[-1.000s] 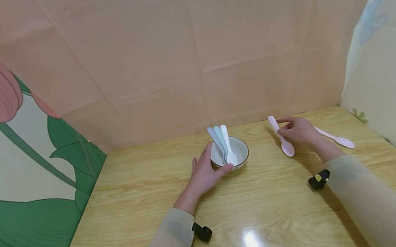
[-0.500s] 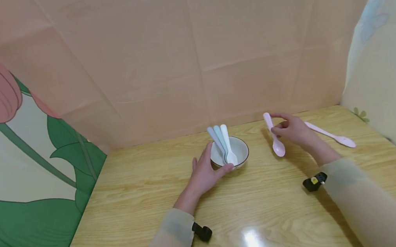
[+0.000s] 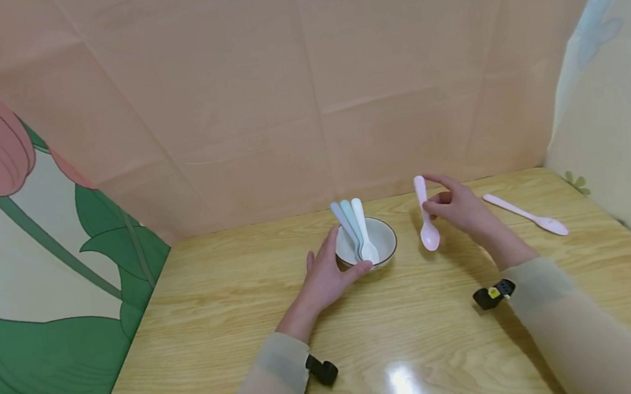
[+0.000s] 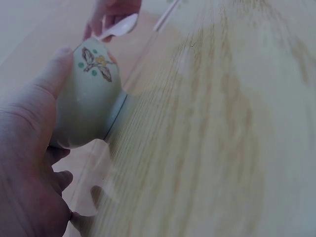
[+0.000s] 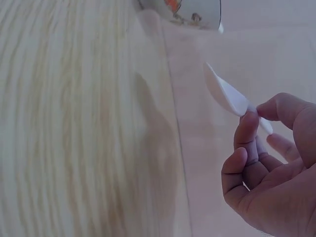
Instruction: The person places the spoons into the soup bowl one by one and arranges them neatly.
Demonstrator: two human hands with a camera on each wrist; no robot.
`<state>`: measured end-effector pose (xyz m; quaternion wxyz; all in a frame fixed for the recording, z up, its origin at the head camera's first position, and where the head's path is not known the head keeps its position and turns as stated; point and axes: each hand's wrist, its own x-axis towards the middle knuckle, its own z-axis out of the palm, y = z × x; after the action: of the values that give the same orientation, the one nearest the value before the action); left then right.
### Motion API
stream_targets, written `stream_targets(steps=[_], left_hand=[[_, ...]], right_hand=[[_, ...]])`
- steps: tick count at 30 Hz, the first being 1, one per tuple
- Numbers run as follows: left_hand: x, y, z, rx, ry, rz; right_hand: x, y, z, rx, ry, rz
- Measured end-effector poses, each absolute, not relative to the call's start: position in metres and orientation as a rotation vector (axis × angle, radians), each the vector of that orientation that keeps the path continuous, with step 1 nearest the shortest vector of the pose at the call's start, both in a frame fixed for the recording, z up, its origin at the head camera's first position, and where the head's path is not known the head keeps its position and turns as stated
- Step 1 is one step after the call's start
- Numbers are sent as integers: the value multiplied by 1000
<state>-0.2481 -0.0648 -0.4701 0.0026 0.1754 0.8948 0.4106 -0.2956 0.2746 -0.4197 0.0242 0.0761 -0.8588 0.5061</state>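
My left hand holds a small white bowl with a dark rim, thumb on the near side and fingers round the left. In the left wrist view the bowl's outside shows a floral print. Three spoons lean together in it: a lavender-blue spoon, a pale aqua spoon and a white spoon. To the right of the bowl, my right hand pinches a pink spoon by its handle, scoop end down. A shadow beneath in the right wrist view shows this spoon raised off the table.
Another pink spoon lies on the wooden table, right of my right hand. A peach-coloured sheet stands along the back edge. Flower-printed panels rise at the left and right sides.
My right hand has moved left towards the bowl with the pink spoon, which now hangs more upright. The left hand and the bowl have stayed in place.
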Motion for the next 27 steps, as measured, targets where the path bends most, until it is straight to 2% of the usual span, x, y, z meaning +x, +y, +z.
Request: stream_targets(steps=[16,27], left_hand=[[-247,-65,-471,560,2803,1284],[-248,-68,-470,557,2799,1284]], right_hand=[[-290,248,-406,275,-2506,1791],[-293,213,-399,333,-2497,1853]])
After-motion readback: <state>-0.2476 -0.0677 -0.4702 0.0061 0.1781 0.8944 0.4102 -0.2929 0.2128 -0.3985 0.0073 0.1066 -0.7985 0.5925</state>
